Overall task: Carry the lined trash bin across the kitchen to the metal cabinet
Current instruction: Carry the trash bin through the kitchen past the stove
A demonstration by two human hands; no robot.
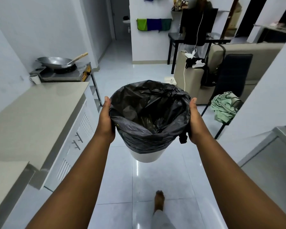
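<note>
Tiled floor (pixel 119 176) glossy, open ahead toward 12 o'clock; countertop (pixel 33 103) runs along 9 o'clock, metal stand with wok (pixel 56 62) at 10 o'clock, dark chair (pixel 233 76) at 2 o'clock.

Trash bin (pixel 146 154) with black liner (pixel 149 111) held mid-air at frame centre, above floor.

Judgement: keep bin level, walk steady, mind slick tiles, bare foot (pixel 159 200) stepping forward.

Left hand (pixel 106 121) clasps rim at 9 o'clock, right hand (pixel 195 123) at 3 o'clock; thumbs on top, fingers wrapped outside, pressing liner against wall.
</note>
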